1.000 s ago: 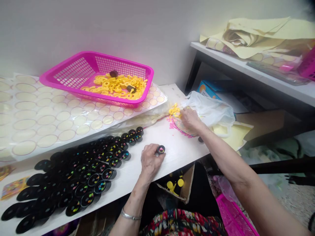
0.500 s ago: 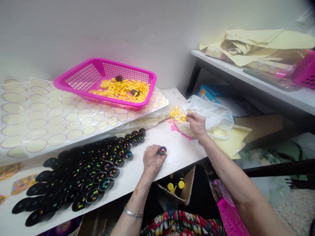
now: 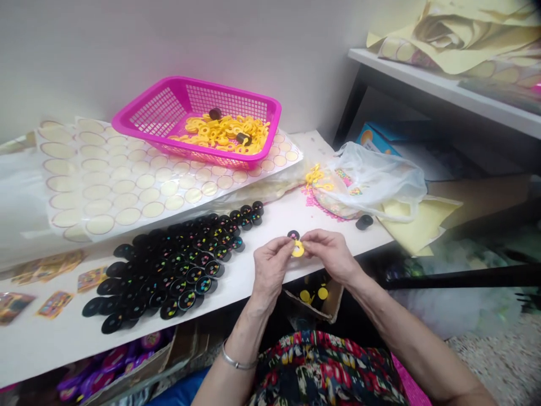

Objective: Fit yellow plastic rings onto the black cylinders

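Observation:
Over the table's front edge, my left hand [image 3: 271, 262] and my right hand [image 3: 333, 256] meet, fingertips closed on a small yellow plastic ring [image 3: 298, 249] between them. Just behind the ring shows a small black cup [image 3: 293, 234] with pink bits inside; whether my fingers touch it I cannot tell. To the left, many black cups [image 3: 186, 270] with coloured beads in them stand in close rows. More yellow rings [image 3: 315, 175] lie in a small pile beyond my right hand, beside scattered pink beads [image 3: 313, 198] and a clear plastic bag [image 3: 380, 175].
A pink basket [image 3: 164, 141] of yellow rings sits on sticker sheets [image 3: 139, 194] at the back. One black cup [image 3: 364, 222] lies on its own at the right. A cardboard box [image 3: 333, 304] with yellow-topped pieces is below the edge. A white shelf [image 3: 422, 84] rises at right.
My right hand has come back from the yellow pile to my left hand, bringing a yellow ring. My left hand, earlier around the black cup, now pinches the ring too. The view has shifted.

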The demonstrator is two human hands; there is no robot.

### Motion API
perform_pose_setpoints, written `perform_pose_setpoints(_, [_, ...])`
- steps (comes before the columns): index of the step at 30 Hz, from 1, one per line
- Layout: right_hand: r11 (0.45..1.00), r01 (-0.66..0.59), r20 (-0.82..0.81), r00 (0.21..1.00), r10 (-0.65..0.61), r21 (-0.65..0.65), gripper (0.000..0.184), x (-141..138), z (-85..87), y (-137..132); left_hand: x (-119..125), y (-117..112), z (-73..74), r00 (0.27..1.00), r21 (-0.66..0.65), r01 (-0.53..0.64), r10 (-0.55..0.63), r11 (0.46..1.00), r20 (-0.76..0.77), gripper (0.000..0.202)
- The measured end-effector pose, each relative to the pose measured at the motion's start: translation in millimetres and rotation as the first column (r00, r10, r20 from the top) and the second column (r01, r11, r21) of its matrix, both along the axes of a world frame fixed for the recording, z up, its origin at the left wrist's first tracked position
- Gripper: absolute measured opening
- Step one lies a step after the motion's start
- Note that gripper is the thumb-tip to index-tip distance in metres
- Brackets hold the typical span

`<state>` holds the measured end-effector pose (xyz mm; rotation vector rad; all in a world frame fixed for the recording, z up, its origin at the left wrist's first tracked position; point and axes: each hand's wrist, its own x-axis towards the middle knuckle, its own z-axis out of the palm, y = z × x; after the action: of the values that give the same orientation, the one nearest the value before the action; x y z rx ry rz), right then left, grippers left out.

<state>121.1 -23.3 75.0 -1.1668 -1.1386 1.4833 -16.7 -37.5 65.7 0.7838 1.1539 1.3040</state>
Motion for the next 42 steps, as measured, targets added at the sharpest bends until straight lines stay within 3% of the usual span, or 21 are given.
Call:
perform_pose_setpoints(2, [0.97, -0.162, 0.176, 0.976, 0.13, 0.179, 0.023, 2, -6.1, -5, -1, -3, -0.8, 1.0, -0.038, 0.016, -0.015, 0.999, 0.027, 0.017])
perform_pose_setpoints(4, [0.888, -0.317, 0.365, 0.912, 0.189, 0.332, 0.027, 5, -10.6, -8, -2, -4, -2.0, 0.999, -0.054, 0.027, -0.025, 0.998, 0.035, 0.016])
perform_pose_setpoints(6, [0.821, -0.405, 0.495, 0.851, 0.178, 0.403, 0.027, 7, -12.5, -8, -2, -3, -2.3, 0.999, -0.06, 0.029, -0.027, 0.998, 0.03, 0.015])
perform_pose_setpoints(8, [0.794, -0.441, 0.558, 0.814, 0.158, 0.419, 0.028, 8, -11.7, -5, 0, 1, -1.5, 1.0, -0.067, 0.03, -0.029, 0.997, 0.011, 0.016])
perform_pose_setpoints(12, [0.768, -0.463, 0.636, 0.766, 0.095, 0.442, 0.025, 7, -5.9, 4, 3, 11, -0.6, 0.999, -0.035, 0.022, -0.023, 0.999, -0.034, 0.019])
perform_pose_setpoints(14, [0.769, -0.444, 0.685, 0.728, 0.012, 0.459, 0.021, 6, -3.4, 9, 0, 17, -2.9, 0.991, 0.03, -0.018, 0.022, 0.999, -0.129, 0.018])
perform_pose_setpoints(18, [0.789, -0.425, 0.807, 0.573, -0.144, 0.443, 0.021, 2, -3.7, 19, -11, 27, -14.5, 0.915, 0.14, -0.105, 0.151, 0.985, -0.373, 0.017])
perform_pose_setpoints(22, [0.79, -0.496, 0.894, 0.425, -0.14, 0.36, 0.018, -2, -9.1, 26, -16, 32, -27.5, 0.897, 0.094, -0.064, 0.099, 0.994, -0.431, 0.021])
perform_pose_setpoints(27, [0.795, -0.516, 0.924, 0.356, -0.141, 0.32, 0.018, -6, -10.9, 26, -10, 36, -34.8, 0.883, 0.102, -0.013, 0.059, 0.995, -0.466, 0.027])
perform_pose_setpoints(30, [0.811, -0.497, 0.921, 0.369, -0.123, 0.308, 0.017, -7, -12.1, 28, -5, 40, -36.7, 0.859, 0.138, 0.064, 0.015, 0.988, -0.511, 0.025])
perform_pose_setpoints(32, [0.828, -0.47, 0.901, 0.423, -0.091, 0.305, 0.016, -6, -14.8, 30, -2, 41, -37.8, 0.848, 0.149, 0.086, 0.006, 0.985, -0.529, 0.023])
perform_pose_setpoints(35, [0.858, -0.405, 0.774, 0.633, 0.015, 0.315, 0.02, -2, -21.6, 35, 2, 41, -39.0, 0.853, 0.138, 0.038, 0.039, 0.99, -0.52, 0.02])
perform_pose_setpoints(38, [0.917, -0.296, 0.506, 0.853, 0.128, 0.268, 0.025, -1, -28.7, 38, 5, 40, -39.3, 0.867, 0.119, 0.007, 0.054, 0.993, -0.495, 0.018])
perform_pose_setpoints(42, [0.992, -0.101, 0.246, 0.966, 0.079, 0.078, 0.033, -6, -33.3, 40, 7, 40, -38.9, 0.894, 0.076, -0.023, 0.054, 0.997, -0.446, 0.019])
